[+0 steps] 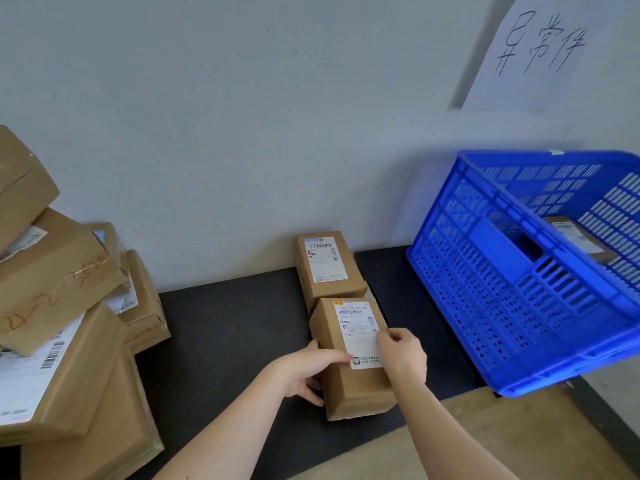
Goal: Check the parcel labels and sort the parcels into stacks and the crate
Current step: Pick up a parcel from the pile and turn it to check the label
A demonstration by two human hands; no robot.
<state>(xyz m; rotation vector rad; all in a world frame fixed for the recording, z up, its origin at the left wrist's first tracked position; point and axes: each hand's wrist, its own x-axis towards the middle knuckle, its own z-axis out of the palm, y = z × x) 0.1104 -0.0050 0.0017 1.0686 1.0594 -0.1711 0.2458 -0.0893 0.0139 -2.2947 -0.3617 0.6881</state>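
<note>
A small brown parcel point(349, 382) with a white label facing up sits at the middle of the black mat. My left hand point(308, 370) grips its left side, thumb over the top near the label's lower edge. My right hand point(403, 355) holds its right side, fingers curled on the label's right edge. Just behind it, against the wall, stands a second small labelled parcel point(327, 265). A blue slatted crate point(530, 271) stands at the right with one labelled parcel point(581, 239) inside.
A leaning pile of larger brown parcels point(65, 306) fills the left side. The black mat point(228, 327) lies on a wooden tabletop point(485, 445). A handwritten paper sign point(540, 50) hangs on the grey wall above the crate.
</note>
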